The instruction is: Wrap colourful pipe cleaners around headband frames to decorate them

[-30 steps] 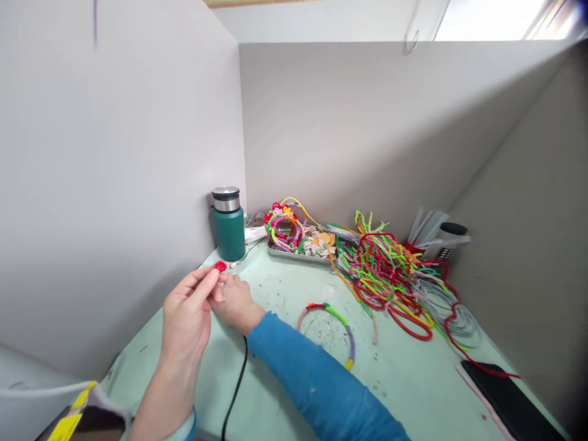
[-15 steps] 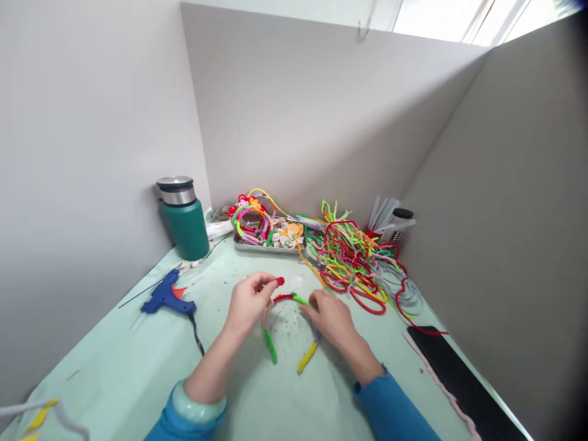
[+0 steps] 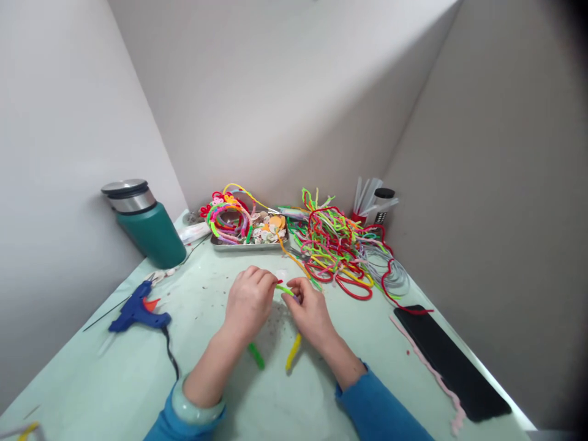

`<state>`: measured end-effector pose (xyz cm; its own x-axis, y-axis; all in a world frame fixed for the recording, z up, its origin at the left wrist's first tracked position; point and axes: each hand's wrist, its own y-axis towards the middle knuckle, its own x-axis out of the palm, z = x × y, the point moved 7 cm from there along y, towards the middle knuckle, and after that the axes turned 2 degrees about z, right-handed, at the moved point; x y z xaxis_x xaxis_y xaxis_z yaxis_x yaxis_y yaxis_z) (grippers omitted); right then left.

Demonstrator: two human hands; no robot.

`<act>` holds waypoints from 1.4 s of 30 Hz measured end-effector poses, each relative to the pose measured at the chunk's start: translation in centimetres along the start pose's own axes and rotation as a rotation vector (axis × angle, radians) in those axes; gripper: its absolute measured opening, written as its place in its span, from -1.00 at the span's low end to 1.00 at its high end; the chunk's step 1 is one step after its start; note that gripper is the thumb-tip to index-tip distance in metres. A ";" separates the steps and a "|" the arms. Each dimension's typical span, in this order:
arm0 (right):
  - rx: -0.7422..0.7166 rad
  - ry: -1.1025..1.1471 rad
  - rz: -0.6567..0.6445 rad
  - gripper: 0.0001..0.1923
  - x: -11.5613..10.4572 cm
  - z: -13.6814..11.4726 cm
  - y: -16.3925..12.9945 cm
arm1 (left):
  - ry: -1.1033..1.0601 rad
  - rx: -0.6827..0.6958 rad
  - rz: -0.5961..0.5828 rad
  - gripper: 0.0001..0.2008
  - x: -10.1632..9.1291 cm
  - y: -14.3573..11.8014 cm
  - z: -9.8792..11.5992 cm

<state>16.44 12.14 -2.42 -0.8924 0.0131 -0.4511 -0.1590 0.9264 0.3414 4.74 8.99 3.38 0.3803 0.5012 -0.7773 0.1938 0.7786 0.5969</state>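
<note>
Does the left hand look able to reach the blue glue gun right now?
Probably yes: nothing visible stands between the left hand and the blue glue gun, though that hand is occupied with a red piece at the pipe-cleaner band.

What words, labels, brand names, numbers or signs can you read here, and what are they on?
None can be read.
Jar with the black lid: dark marks, too small to tell whether they are writing.
Green bottle: no lettering visible on the side shown.
Blue glue gun: no lettering can be made out.
Yellow-ended fuzzy band: no lettering visible.
</note>
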 end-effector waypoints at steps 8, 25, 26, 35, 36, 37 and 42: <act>0.010 0.088 0.026 -0.64 0.1 0.0 -0.2 | 0.168 0.162 -0.072 -0.87 -0.2 0.5 1.5; -0.063 0.109 0.027 -0.86 -0.7 -1.1 -0.4 | -0.102 -0.016 -0.008 -0.81 -0.7 -0.2 -0.1; -0.050 0.136 0.044 -0.86 -0.9 -1.1 -0.3 | -0.181 -0.127 0.040 -0.79 -1.0 -0.6 -1.3; 0.131 0.544 0.148 -0.81 -1.4 0.1 0.1 | -1.050 -0.870 -0.092 -0.49 2.8 -4.3 -4.9; 0.139 0.578 0.153 -0.81 -1.3 0.3 0.2 | -1.083 -0.891 -0.089 -0.50 3.0 -4.4 -4.8; 0.139 0.591 0.152 -0.81 -1.2 0.4 0.3 | -1.097 -0.901 -0.078 -0.53 3.0 -4.4 -4.9; 0.004 0.346 0.105 -0.72 -1.1 0.0 1.2 | -1.010 -0.777 0.050 -0.58 1.7 -3.5 -5.6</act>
<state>17.25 13.21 -1.56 -0.9940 -0.0198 -0.1077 -0.0584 0.9281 0.3677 -0.36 9.23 -1.19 0.9543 0.2934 -0.0568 -0.2884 0.9540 0.0819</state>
